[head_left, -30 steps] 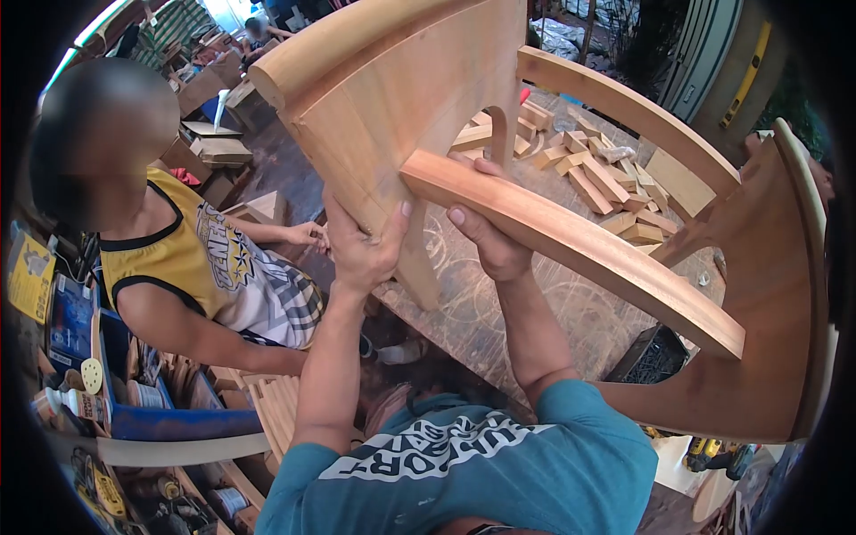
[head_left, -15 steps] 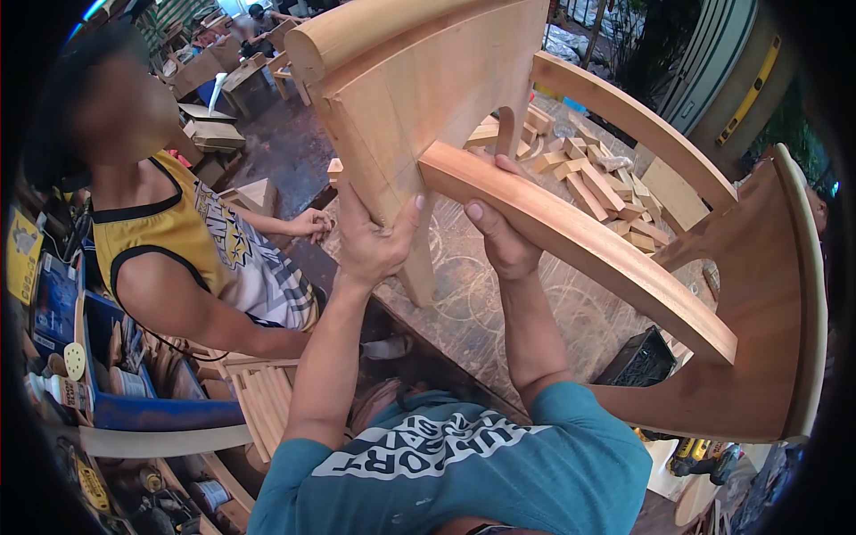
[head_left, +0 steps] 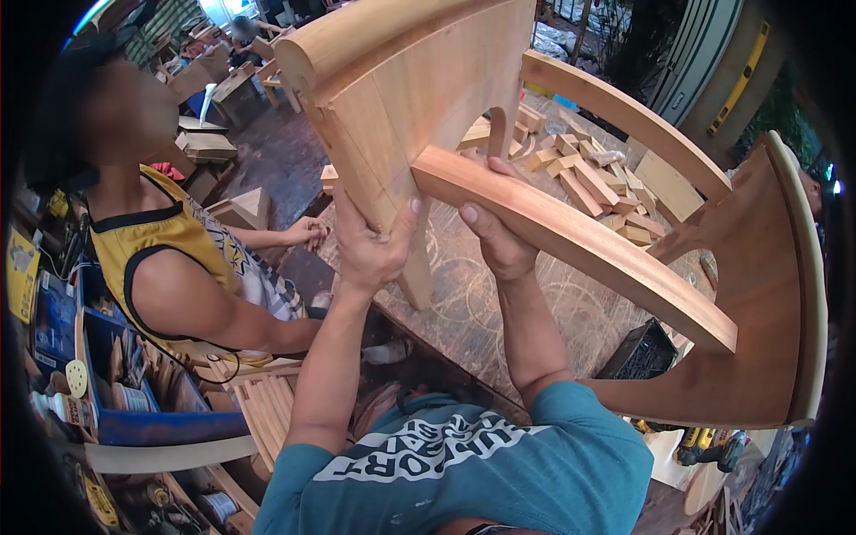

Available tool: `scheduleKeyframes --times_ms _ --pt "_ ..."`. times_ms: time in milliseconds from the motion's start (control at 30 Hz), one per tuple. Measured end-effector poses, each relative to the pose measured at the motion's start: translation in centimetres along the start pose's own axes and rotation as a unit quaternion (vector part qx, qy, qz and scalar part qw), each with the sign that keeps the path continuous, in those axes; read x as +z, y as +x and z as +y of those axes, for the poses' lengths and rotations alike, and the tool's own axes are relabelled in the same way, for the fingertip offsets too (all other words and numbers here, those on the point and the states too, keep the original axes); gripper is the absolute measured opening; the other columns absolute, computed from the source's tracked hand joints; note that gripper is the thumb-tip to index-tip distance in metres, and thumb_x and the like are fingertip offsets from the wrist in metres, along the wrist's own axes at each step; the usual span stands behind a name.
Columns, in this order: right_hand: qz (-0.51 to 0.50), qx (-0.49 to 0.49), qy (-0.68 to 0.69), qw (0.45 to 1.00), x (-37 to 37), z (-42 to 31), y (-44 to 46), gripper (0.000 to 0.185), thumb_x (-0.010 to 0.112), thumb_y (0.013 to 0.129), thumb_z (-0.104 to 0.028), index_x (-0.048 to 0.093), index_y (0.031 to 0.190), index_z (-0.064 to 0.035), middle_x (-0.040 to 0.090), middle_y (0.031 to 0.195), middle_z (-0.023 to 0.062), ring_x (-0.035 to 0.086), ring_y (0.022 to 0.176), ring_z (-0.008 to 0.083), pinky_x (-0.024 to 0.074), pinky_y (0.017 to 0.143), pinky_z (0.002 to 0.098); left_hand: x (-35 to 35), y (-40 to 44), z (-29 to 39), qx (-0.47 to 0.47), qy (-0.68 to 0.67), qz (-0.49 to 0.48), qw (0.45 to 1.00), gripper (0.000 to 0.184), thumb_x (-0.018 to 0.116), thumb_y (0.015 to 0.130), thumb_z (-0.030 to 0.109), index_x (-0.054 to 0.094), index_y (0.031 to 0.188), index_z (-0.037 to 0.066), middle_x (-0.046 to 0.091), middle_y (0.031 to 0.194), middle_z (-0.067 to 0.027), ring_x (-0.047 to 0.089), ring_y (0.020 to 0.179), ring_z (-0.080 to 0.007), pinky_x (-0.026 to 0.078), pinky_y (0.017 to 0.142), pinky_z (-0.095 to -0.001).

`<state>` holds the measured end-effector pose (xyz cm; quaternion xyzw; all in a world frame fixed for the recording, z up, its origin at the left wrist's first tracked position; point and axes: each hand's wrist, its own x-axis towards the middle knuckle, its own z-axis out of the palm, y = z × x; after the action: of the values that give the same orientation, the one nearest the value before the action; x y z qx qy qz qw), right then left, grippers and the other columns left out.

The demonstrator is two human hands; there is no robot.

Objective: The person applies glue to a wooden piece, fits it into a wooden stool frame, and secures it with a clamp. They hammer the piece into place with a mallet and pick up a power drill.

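Left hand (head_left: 373,253) clasps one of two panels (head_left: 419,125), right hand (head_left: 504,248) one of two rails (head_left: 580,245).

This is a woodworking workshop: cut wood blocks (head_left: 596,178) lie heaped on a scuffed worktable (head_left: 464,294), power drills (head_left: 689,446) (yellow and black) sit nearby, and a spirit level (head_left: 739,80) shows beyond.

left grip (head_left: 374,251) holds a panel (head_left: 415,107), right grip (head_left: 501,242) a curved rail (head_left: 584,239).

Floor (head_left: 283,143) was dark, blotchy. Striped sheet (head_left: 169,25), possibly tarp, hung back left, bright light (head_left: 217,11) beside it.
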<state>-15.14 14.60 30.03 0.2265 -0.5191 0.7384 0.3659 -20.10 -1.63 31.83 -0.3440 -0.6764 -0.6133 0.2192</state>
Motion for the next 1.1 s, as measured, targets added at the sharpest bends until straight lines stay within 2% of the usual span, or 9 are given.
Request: scheduleKeyframes --times_ms 133,333,533,633,733,833,1100 --pt "0.000 -0.002 -0.008 1.000 0.1 0.0 0.0 0.056 0.068 0.085 0.004 0.043 0.136 0.0030 0.055 0.134 0.0219 0.055 0.123 0.0282 0.0465 0.102 0.0403 -0.3 0.0 0.1 0.009 0.031 -0.007 0.999 0.063 0.073 0.086 0.010 0.035 0.134 -0.003 0.049 0.123 -0.0138 0.052 0.113 -0.0208 0.044 0.095 -0.0344" --pt "-0.003 -0.006 -0.016 1.000 0.0 -0.1 0.1 0.056 0.068 0.085 0.004 0.043 0.135 0.0038 0.055 0.134 0.0209 0.054 0.124 0.0275 0.0450 0.104 0.0409 0.2 0.1 -0.2 0.018 0.000 0.012 1.000 0.061 0.074 0.084 0.010 0.038 0.132 -0.003 0.051 0.119 -0.0129 0.054 0.110 -0.0202 0.045 0.094 -0.0339" --pt "0.010 0.010 -0.006 1.000 0.0 -0.2 0.1 0.055 0.068 0.085 0.004 0.044 0.135 0.0041 0.056 0.133 0.0185 0.054 0.123 0.0257 0.0453 0.103 0.0395 0.5 -0.1 -0.2 0.007 0.027 0.035 0.999 0.063 0.075 0.082 0.010 0.038 0.131 -0.003 0.053 0.116 -0.0122 0.056 0.106 -0.0198 0.047 0.091 -0.0330" --pt "0.017 0.019 0.002 1.000 0.1 -0.2 0.0 0.055 0.069 0.085 0.004 0.044 0.134 0.0047 0.056 0.132 0.0185 0.054 0.123 0.0255 0.0456 0.103 0.0391 1.2 -0.2 1.1 -0.006 0.088 0.085 0.992 0.070 0.079 0.078 0.011 0.038 0.133 -0.004 0.057 0.115 -0.0153 0.060 0.103 -0.0218 0.049 0.089 -0.0342" --pt "0.027 0.029 0.001 0.999 0.0 -0.2 0.0 0.056 0.070 0.085 0.003 0.044 0.134 0.0052 0.057 0.132 0.0184 0.055 0.122 0.0251 0.0456 0.102 0.0388 2.2 0.1 0.8 0.078 0.161 0.152 0.972 0.077 0.083 0.074 0.011 0.038 0.134 -0.006 0.063 0.106 -0.0231 0.068 0.095 -0.0339 0.053 0.082 -0.0405" --pt "0.024 0.016 -0.002 1.000 0.2 -0.3 0.1 0.057 0.071 0.084 0.003 0.044 0.134 0.0052 0.057 0.131 0.0184 0.055 0.121 0.0249 0.0458 0.102 0.0385 2.2 0.0 0.8 0.077 0.146 0.152 0.974 0.080 0.084 0.073 0.011 0.036 0.136 -0.007 0.064 0.105 -0.0238 0.068 0.094 -0.0364 0.054 0.080 -0.0407" --pt "0.033 0.028 0.007 0.999 0.3 -0.5 0.1 0.056 0.070 0.085 0.004 0.043 0.135 0.0058 0.057 0.132 0.0204 0.055 0.122 0.0265 0.0461 0.103 0.0394 1.9 -0.1 0.6 0.106 0.163 0.139 0.971 0.077 0.083 0.074 0.010 0.038 0.134 -0.008 0.064 0.104 -0.0240 0.069 0.091 -0.0346 0.056 0.076 -0.0399"
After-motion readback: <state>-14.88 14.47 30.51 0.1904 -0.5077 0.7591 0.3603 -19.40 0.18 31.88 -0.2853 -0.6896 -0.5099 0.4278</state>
